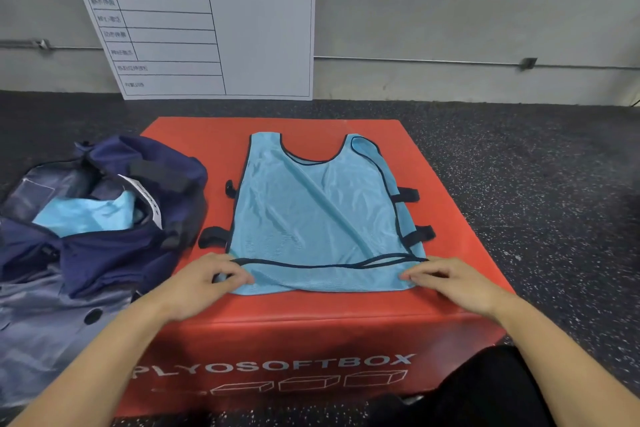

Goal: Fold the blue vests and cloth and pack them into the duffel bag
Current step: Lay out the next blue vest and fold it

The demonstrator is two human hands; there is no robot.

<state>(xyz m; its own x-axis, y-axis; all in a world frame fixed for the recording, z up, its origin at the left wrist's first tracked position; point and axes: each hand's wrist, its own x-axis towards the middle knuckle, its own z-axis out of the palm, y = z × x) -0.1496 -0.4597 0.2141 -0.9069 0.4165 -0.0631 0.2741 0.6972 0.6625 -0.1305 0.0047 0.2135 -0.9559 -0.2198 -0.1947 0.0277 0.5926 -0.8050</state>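
Dark speckled floor [519,156] fills the scene, ending at a grey wall on the far side. A white schedule board [214,24] with a green header strip leans against that wall, far left of centre. Red soft box [311,333] sits centre-near on the floor, white lettering "PLYOSOFTBOX" on its near face. Navy duffel bag [114,246] lies on the floor touching the box's left side, mouth open; light blue fabric [86,217] is visible inside the opening, folded as far as can be made out, though the bag's rim hides its edges. One light blue mesh vest [318,215] lies flat on top of the box, neck hole toward the far side, hem toward the near edge, dark binding around all edges, short black side straps sticking out left and right. The hem is turned up slightly along the near edge. Left hand [204,282] pinches the near-left corner of the vest between thumb and fingers. Right hand [453,282] grips the near-right corner, fingers curled onto the cloth. Hands are well apart, one at each hem corner, both low on the box top.
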